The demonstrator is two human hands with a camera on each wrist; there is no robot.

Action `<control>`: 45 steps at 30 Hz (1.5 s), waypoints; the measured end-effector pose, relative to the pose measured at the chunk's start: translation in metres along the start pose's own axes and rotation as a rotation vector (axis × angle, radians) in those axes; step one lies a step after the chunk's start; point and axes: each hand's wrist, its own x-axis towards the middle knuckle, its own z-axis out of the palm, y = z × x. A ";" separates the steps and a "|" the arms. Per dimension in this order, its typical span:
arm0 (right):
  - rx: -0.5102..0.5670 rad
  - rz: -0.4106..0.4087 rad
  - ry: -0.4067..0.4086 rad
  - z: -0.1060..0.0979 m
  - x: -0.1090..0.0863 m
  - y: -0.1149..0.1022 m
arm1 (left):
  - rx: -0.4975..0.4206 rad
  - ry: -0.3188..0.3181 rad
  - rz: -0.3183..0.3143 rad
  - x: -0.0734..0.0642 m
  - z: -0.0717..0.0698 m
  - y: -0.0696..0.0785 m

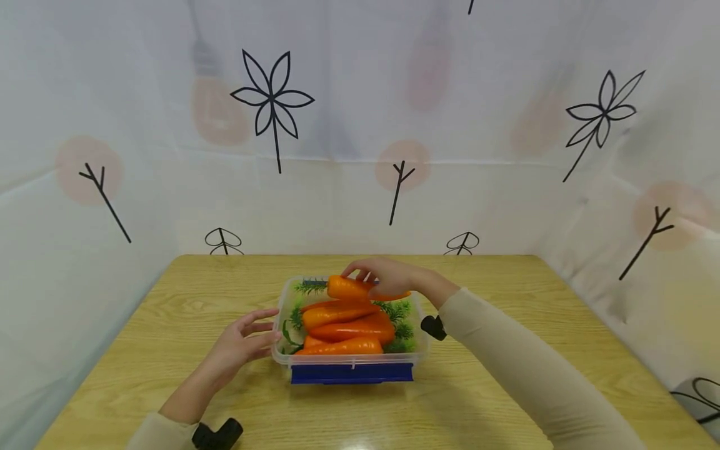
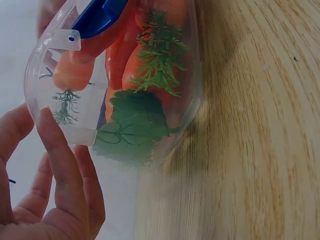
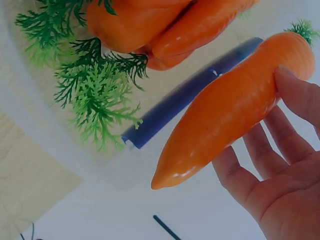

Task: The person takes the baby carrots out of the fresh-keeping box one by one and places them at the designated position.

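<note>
A clear plastic container (image 1: 419, 337) with blue latches stands on the table, filled with orange carrots (image 1: 351, 329) with green leafy tops. Over the far part of the container, my right hand (image 1: 390, 275) grips one carrot (image 3: 225, 105), thumb on one side and fingers on the other. Its thick end and leafy top point left in the head view, the tapered tip right. At the container's left side, my left hand (image 1: 242, 344) rests its fingertips on the rim, fingers loosely extended. Through the container's wall in the left wrist view, a broad green leaf (image 2: 137, 122) shows.
The container sits mid-table on a light wooden tabletop (image 1: 208, 300). A white cloth backdrop (image 1: 337, 206) with plant drawings rises behind and at both sides. Black wrist devices (image 1: 218, 434) are on both arms.
</note>
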 end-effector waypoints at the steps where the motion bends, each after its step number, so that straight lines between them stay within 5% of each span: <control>1: 0.006 -0.007 0.005 0.000 -0.002 0.000 | 0.001 -0.001 0.000 0.000 0.000 0.000; 21: -0.004 -0.139 0.188 0.007 -0.038 0.014 | -0.001 -0.002 -0.004 0.001 -0.001 -0.001; 45: 0.037 -0.016 0.388 0.019 -0.087 0.052 | -0.013 -0.013 -0.005 0.002 -0.003 -0.002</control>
